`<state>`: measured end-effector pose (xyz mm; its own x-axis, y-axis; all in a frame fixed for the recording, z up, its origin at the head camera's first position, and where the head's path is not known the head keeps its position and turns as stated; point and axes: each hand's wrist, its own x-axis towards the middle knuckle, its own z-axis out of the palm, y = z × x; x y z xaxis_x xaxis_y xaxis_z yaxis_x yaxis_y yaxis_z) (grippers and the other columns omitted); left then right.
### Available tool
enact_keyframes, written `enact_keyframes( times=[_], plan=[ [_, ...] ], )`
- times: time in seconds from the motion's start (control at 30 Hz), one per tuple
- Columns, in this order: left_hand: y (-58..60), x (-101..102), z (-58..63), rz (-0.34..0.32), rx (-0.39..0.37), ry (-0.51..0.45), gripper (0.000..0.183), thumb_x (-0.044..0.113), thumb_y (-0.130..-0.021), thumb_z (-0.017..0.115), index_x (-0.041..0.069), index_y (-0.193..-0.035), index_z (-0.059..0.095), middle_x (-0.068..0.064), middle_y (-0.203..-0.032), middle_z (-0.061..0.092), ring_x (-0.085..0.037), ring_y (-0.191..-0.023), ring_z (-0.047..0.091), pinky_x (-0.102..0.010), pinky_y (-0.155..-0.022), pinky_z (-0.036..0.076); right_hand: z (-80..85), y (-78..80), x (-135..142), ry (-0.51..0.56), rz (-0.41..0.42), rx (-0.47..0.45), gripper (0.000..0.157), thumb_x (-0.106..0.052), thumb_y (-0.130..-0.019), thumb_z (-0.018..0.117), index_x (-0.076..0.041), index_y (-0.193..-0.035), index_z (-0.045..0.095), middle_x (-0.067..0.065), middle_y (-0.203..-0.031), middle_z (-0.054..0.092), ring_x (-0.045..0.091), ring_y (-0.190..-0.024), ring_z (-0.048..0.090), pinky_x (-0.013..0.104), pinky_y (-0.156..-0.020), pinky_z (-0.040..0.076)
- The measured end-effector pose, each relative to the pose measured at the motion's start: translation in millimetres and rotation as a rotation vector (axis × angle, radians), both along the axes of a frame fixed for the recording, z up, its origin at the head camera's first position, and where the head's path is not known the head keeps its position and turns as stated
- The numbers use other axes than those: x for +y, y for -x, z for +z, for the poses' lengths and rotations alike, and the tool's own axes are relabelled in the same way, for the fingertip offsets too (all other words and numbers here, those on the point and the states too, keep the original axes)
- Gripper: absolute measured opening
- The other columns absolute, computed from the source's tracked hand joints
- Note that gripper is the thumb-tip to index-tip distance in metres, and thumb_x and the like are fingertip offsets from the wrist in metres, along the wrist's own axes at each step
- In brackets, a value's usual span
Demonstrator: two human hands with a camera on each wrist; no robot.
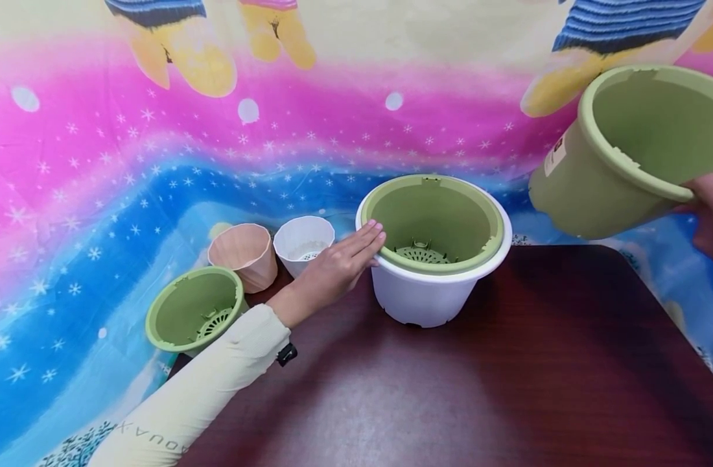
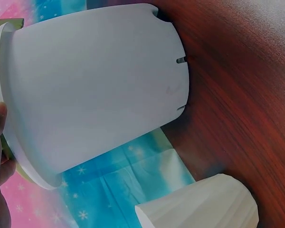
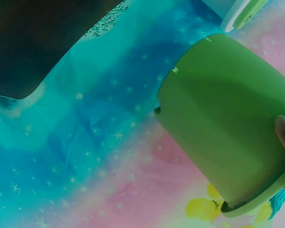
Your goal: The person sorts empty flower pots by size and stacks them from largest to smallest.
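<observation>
My left hand (image 1: 347,253) lies with fairly straight fingers across the left rim of a large white plant pot (image 1: 423,301). Nested inside that pot is a green plant pot (image 1: 435,217) with a slotted base. In the left wrist view, the thumb tip touches the white rim from outside. At the right, my right hand (image 1: 712,217) grips the rim of another large green plant pot (image 1: 596,175), which is tilted and held up off the table. The right wrist view has the thumb on this pot's outer wall, its notched base pointing away from the hand.
Left of the large pots stand a small white pot (image 1: 304,237), a peach-coloured pot (image 1: 242,253) and a smaller green pot (image 1: 158,318). They stand along the back left of the dark wooden table (image 1: 450,395). A printed cloth (image 1: 333,123) covers the wall behind.
</observation>
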<state>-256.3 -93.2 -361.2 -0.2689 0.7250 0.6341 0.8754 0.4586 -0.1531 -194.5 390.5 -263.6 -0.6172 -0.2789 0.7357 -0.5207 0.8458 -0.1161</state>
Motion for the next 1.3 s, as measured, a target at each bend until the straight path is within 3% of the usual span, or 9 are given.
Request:
enact_keyframes(
  times=[0.07, 0.2, 0.37, 0.53, 0.57, 0.63, 0.77, 0.87, 1.3],
  plan=[
    [-0.2, 0, -0.2, 0.0, -0.005, -0.003, 0.044, 0.012, -0.093, 0.062, -0.006, -0.132, 0.053, -0.022, -0.137, 0.052, -0.033, -0.13, 0.049, -0.037, -0.11, 0.041, -0.1, 1.4, -2, 0.002, 0.001, 0.02, 0.071, -0.054, -0.097, 0.037, 0.013, -0.077, 0.051, -0.049, -0.092, 0.025, -0.028, -0.08, 0.022, 0.017, -0.052, 0.023],
    [-0.4, 0, -0.3, -0.001, -0.018, -0.006, 0.044, 0.012, -0.093, 0.062, -0.005, -0.133, 0.053, -0.022, -0.137, 0.052, -0.033, -0.131, 0.049, -0.037, -0.11, 0.04, 0.3, 3.6, -8, -0.024, 0.011, 0.088, 0.088, -0.07, -0.091, 0.027, 0.014, -0.076, 0.05, -0.038, -0.077, 0.039, -0.027, -0.081, 0.021, 0.019, -0.055, 0.022],
    [-0.4, 0, -1.2, -0.005, -0.03, -0.017, 0.044, 0.011, -0.093, 0.062, -0.005, -0.132, 0.053, -0.022, -0.137, 0.052, -0.033, -0.131, 0.049, -0.037, -0.11, 0.041, 3.2, 4.9, -17, -0.051, 0.005, 0.154, 0.083, -0.064, -0.095, 0.026, 0.012, -0.074, 0.051, 0.014, -0.057, 0.046, -0.027, -0.082, 0.018, 0.022, -0.051, 0.021],
    [-0.5, 0, -1.3, -0.009, -0.022, -0.023, 0.044, 0.011, -0.092, 0.063, -0.005, -0.132, 0.054, -0.022, -0.137, 0.053, -0.033, -0.13, 0.05, -0.037, -0.109, 0.041, 4.8, 4.5, -29, -0.027, -0.016, 0.208, 0.079, -0.06, -0.097, 0.032, 0.012, -0.074, 0.053, 0.02, -0.057, 0.053, -0.028, -0.087, 0.021, 0.027, -0.052, 0.023],
    [-0.4, 0, -1.3, -0.009, -0.022, -0.023, 0.044, 0.011, -0.092, 0.063, -0.005, -0.132, 0.053, -0.022, -0.137, 0.052, -0.033, -0.13, 0.05, -0.037, -0.109, 0.041, 5.0, 4.2, -31, -0.032, -0.025, 0.218, 0.078, -0.059, -0.097, 0.031, 0.012, -0.074, 0.054, 0.029, -0.061, 0.053, -0.025, -0.082, 0.026, 0.029, -0.053, 0.024],
    [-0.1, -1, -1.3, -0.009, -0.022, -0.022, 0.045, 0.011, -0.092, 0.063, -0.005, -0.132, 0.053, -0.022, -0.137, 0.052, -0.033, -0.13, 0.05, -0.037, -0.109, 0.041, 5.2, 3.8, -33, -0.043, -0.036, 0.229, 0.076, -0.056, -0.099, 0.031, 0.012, -0.076, 0.055, 0.03, -0.063, 0.054, -0.018, -0.077, 0.033, 0.032, -0.056, 0.025],
    [0.3, -1, -1.7, -0.007, -0.022, -0.022, 0.045, 0.011, -0.092, 0.063, -0.004, -0.133, 0.053, -0.022, -0.137, 0.053, -0.033, -0.13, 0.05, -0.037, -0.109, 0.042, 5.0, 4.3, -38, -0.047, -0.044, 0.253, 0.072, -0.053, -0.099, 0.033, 0.012, -0.078, 0.057, 0.029, -0.066, 0.057, 0.027, -0.062, 0.044, 0.036, -0.059, 0.026],
    [0.1, -1, -1.5, -0.004, -0.023, -0.021, 0.045, 0.011, -0.092, 0.063, -0.004, -0.133, 0.053, -0.021, -0.137, 0.053, -0.033, -0.13, 0.05, -0.037, -0.109, 0.042, 6.9, 4.5, -42, -0.053, -0.042, 0.274, 0.066, -0.047, -0.1, 0.037, 0.011, -0.078, 0.058, 0.027, -0.066, 0.058, 0.038, -0.06, 0.044, 0.037, -0.059, 0.027],
    [1.3, 0, -3.3, -0.004, -0.022, -0.024, 0.044, 0.012, -0.093, 0.062, -0.004, -0.133, 0.053, -0.021, -0.137, 0.052, -0.033, -0.131, 0.049, -0.037, -0.108, 0.042, 20.2, 3.9, -68, -0.095, 0.009, 0.318, 0.035, -0.017, -0.095, 0.042, 0.005, -0.083, 0.066, 0.02, -0.068, 0.063, 0.04, -0.064, 0.055, 0.044, -0.06, 0.031]
  ],
)
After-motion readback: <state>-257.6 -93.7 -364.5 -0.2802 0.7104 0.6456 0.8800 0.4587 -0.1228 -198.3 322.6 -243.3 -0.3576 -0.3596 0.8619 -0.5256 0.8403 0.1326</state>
